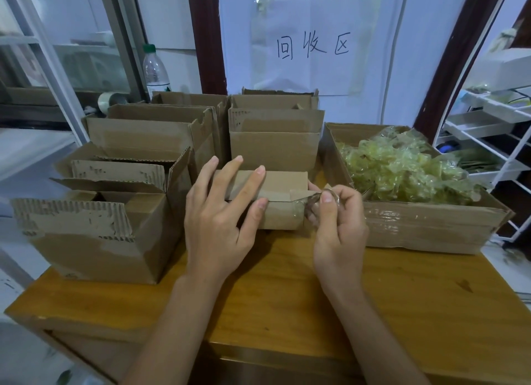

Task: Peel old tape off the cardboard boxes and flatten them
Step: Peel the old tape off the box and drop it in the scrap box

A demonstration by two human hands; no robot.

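Two bare hands work over the middle of the wooden desk (pixel 287 312), nearest the viewer. The left hand (pixel 221 218) lies with straight, spread fingers pressed on a small closed cardboard box (pixel 275 200), its thumb along the box's front face; its grip is flat and open, wrapped round nothing. The right hand (pixel 339 223) has its fingers curled, thumb and forefinger pinching a crumpled strip of clear tape (pixel 311 202) that is lifted from the right end of that box, part of it stuck to the front face. Left of the hands, by the desk's left edge, stands one open box (pixel 92 241) with torn corrugated flaps, touching a second open box (pixel 129 171) just behind it. To the right, along the desk's right edge, one wide shallow carton (pixel 425 229) holds a heap of yellowish used tape (pixel 402 171) (too tangled to count the pieces). Behind the small box stands one upright box (pixel 275 143), and toward the far edge at least four more open boxes (pixel 161 125) stand packed close together, so some nine cartons show in all. At the far left corner one clear bottle (pixel 155 71) with a green cap stands beside a roll of tape (pixel 107 101). On the wall beyond, one paper sign (pixel 313 45) bears three handwritten characters, and a white wire rack (pixel 488 131) stands off the right side.
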